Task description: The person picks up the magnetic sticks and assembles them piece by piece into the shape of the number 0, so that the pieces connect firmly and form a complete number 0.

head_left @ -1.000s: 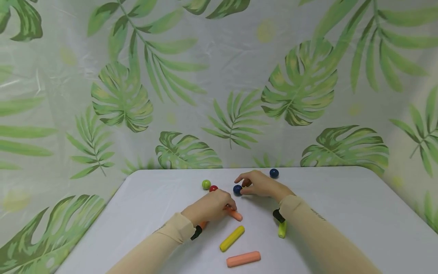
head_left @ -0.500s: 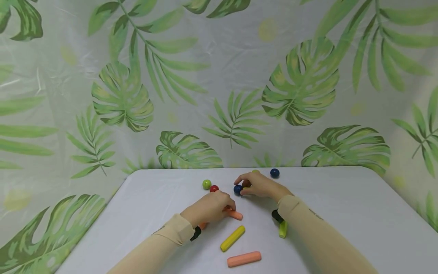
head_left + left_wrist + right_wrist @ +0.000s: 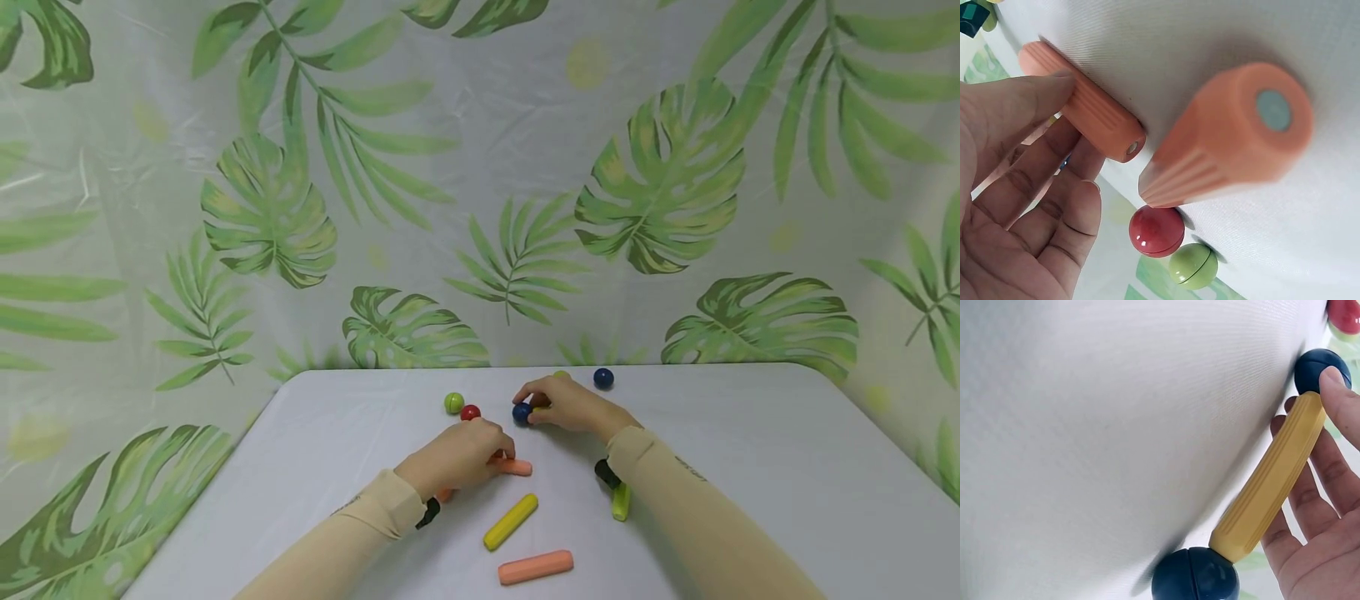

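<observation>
In the head view my left hand [image 3: 461, 452] is left of centre, pinching an orange ribbed stick [image 3: 1094, 109] between thumb and fingers close over the table. A pale metallic disc shows in the stick's end. A second orange stick [image 3: 1229, 134] lies beside it, nearer the left wrist camera. My right hand [image 3: 573, 404] pinches a dark blue ball [image 3: 1316, 370], thumb on its near side. A yellow ribbed stick [image 3: 1272, 481] runs from that ball along the fingers to another blue ball [image 3: 1194, 575], its ends right at both balls.
On the white table [image 3: 360, 408] a red ball [image 3: 470, 412] and a green ball [image 3: 453, 403] sit beyond my left hand. Nearer me lie a yellow stick [image 3: 511, 522], another orange stick [image 3: 536, 567] and a yellow-green stick [image 3: 621, 502]. A leaf-print curtain [image 3: 517, 167] hangs behind.
The orange stick in my left hand has turned slightly, its right end now lying more level in the head view. My right hand stays almost still on the blue ball.
</observation>
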`<state>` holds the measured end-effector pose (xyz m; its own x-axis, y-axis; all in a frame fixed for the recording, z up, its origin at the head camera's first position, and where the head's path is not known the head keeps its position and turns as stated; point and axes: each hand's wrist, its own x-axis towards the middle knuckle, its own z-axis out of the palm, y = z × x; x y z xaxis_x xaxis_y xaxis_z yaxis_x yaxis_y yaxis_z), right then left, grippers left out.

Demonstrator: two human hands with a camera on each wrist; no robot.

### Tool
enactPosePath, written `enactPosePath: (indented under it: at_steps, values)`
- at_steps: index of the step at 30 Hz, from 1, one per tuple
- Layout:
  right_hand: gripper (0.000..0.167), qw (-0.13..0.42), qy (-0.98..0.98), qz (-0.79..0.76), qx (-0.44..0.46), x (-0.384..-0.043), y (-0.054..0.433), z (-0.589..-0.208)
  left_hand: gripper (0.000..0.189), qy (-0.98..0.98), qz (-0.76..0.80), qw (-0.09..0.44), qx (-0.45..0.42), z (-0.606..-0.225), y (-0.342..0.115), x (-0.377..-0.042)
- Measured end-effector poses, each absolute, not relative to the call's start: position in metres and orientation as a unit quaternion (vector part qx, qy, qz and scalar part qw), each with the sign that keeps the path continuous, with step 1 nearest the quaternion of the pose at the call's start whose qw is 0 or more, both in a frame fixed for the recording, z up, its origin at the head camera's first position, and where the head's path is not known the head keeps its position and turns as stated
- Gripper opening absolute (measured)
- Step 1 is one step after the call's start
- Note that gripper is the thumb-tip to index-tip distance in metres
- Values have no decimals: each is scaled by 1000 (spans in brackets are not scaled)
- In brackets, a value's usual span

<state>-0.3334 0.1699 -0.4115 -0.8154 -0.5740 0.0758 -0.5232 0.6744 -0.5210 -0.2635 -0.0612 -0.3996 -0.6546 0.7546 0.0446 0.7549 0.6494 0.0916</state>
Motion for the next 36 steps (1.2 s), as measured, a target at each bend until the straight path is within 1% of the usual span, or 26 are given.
enactPosePath:
  at_steps: [8, 13, 20, 23, 28, 36]
  values:
    - [31, 44, 919, -262, -292, -335, 169, -409, 8, -912, -94, 4, -400, -399, -63, -265]
    - [30, 44, 922, -259, -283, -335, 168, -408, 8, -928, -145, 3, -344, -398, -61, -269]
    - [29, 55, 928, -252, -269, -336, 166, -406, 5, -940, -231, -32, -250, -396, -53, -271]
    - [29, 52, 928, -249, -272, -336, 166, -406, 7, -940, -259, -46, -217, -396, -49, -271]
    - [29, 46, 927, -247, -278, -336, 165, -406, 12, -939, -285, -46, -189, -397, -44, -273]
    - [30, 42, 927, -240, -286, -336, 163, -405, 13, -933, -327, -48, -143, -400, -41, -275]
